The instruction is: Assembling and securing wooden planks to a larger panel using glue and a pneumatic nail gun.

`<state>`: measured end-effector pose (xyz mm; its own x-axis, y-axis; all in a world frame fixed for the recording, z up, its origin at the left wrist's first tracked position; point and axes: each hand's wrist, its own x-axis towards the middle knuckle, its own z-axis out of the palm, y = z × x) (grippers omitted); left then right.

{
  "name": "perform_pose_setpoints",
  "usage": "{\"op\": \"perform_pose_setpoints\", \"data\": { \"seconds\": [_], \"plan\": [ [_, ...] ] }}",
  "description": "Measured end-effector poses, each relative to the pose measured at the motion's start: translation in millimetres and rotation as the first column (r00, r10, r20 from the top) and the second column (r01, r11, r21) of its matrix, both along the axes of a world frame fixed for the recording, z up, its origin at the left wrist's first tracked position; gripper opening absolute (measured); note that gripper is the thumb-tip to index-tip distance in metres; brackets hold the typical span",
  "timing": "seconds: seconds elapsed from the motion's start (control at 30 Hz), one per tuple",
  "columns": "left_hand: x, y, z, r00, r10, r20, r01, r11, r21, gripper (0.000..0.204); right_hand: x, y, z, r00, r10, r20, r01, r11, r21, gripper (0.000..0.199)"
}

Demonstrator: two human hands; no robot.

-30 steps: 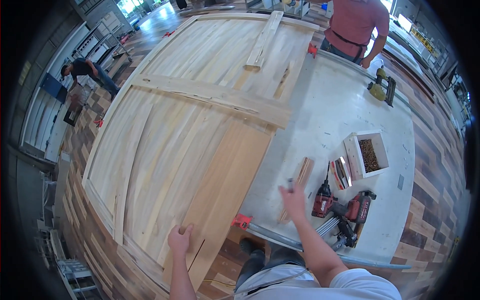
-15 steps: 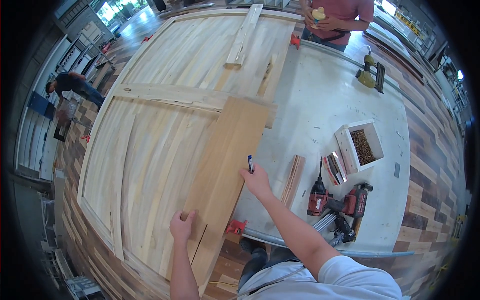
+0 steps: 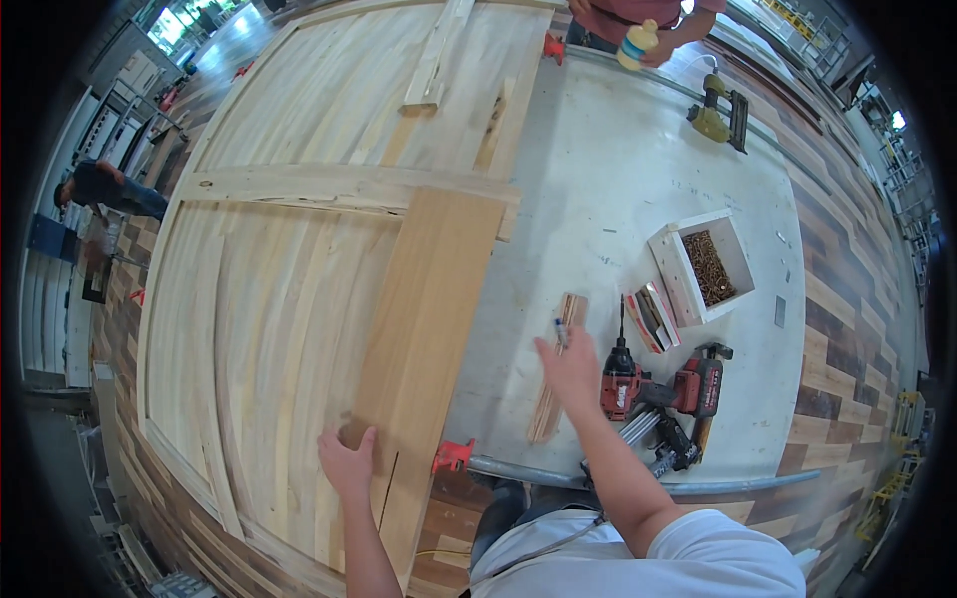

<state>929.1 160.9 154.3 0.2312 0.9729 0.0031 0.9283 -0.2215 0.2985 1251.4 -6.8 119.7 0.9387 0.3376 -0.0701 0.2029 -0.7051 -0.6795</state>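
Note:
My right hand (image 3: 574, 374) is closed round a marker pen (image 3: 561, 332) with a blue end, above a short bundle of wood strips (image 3: 548, 409) on the white table. My left hand (image 3: 348, 460) rests at the left edge of a wide brown board (image 3: 429, 299), thumb and fingers apart. The board lies lengthwise over a large pale wooden panel (image 3: 279, 299) framed with strips, and its far end overlaps the panel's crosspiece (image 3: 299, 185). A dark slit runs along the board's near part.
On the white table (image 3: 618, 149) are a drill (image 3: 620, 384), a second red power tool (image 3: 698, 384), a hammer (image 3: 716, 351), a box of screws (image 3: 708, 269) and a nail gun (image 3: 713, 125). Red-jawed pipe clamps (image 3: 454, 455) cross it. Across the table, a person holds a bottle (image 3: 637, 45); another bends at left.
My right hand has moved right with the marker pen, from the board's edge to above the wood strips. My left hand stays by the board. The person opposite has lowered the bottle toward the table.

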Motion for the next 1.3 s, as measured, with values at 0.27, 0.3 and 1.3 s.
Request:
{"op": "perform_pose_setpoints", "data": {
  "seconds": [0.27,0.3,1.3],
  "plan": [
    [68.2,-27.5,15.6,0.877,-0.47,0.101,0.456,0.879,0.138,0.05,31.8,-6.6,4.9,0.952,0.056,-0.299,-0.136,0.958,-0.253,0.039],
    [90.6,-39.5,19.8,0.834,-0.531,0.147,0.529,0.847,0.057,0.049,34.5,-1.4,3.2,0.954,0.044,-0.296,-0.104,0.976,-0.192,0.036],
    [340.3,48.7,-25.6,0.783,-0.605,0.146,0.553,0.784,0.282,0.064,78.5,91.8,-30.7,0.982,0.009,-0.188,0.087,0.861,0.501,0.024]
  ]
}}
